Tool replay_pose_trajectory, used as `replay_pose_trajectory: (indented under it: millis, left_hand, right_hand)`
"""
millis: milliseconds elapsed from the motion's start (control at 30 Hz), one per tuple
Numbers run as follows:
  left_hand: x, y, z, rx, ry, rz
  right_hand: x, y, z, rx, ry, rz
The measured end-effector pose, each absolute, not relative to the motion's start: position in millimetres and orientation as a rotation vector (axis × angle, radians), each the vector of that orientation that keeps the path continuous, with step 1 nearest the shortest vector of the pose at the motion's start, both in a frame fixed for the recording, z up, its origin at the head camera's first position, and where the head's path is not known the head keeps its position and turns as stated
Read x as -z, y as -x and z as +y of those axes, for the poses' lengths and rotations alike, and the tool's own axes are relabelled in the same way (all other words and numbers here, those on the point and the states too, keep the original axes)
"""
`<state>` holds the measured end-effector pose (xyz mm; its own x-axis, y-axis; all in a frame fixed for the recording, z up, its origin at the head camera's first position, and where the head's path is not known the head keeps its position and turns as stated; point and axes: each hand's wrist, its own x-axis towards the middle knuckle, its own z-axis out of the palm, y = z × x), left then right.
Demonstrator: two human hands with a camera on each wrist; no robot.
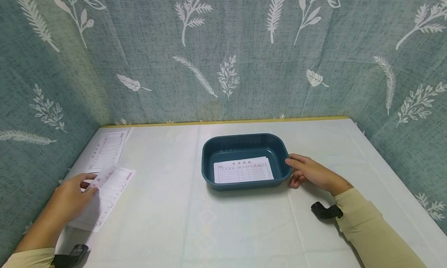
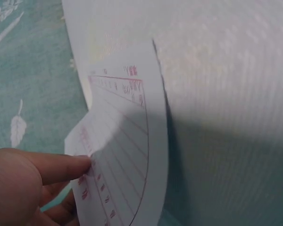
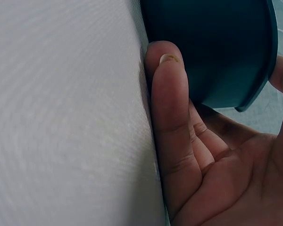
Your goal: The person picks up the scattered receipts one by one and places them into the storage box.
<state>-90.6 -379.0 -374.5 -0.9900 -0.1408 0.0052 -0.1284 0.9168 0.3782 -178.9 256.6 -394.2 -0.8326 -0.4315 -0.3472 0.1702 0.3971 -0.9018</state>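
At the left, my left hand pinches a paper form printed with red lines and text. The left wrist view shows the thumb on the printed face of this sheet, which bends upward; the other fingers are partly hidden behind it. Against the right end of a dark teal plastic basin, my right hand holds the rim with a digit over it and other fingers low at the outer wall. In the right wrist view, fingers lie near the tabletop beside the basin wall. Inside the basin lie similar forms.
Another printed form lies at the table's far left corner, beyond the left hand. White cloth covers the table. Leaf-patterned fabric stands behind and along both sides. Black wrist devices are on both sleeves.
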Motion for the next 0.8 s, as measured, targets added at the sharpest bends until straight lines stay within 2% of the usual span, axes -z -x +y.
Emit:
replay_pose_trajectory:
  millis: [800]
  left_hand:
    - [366.2,91.2,-342.5,0.562,-0.159,-2.869]
  right_hand:
    - [394.0,178.4,257.4,1.455,0.23,2.113]
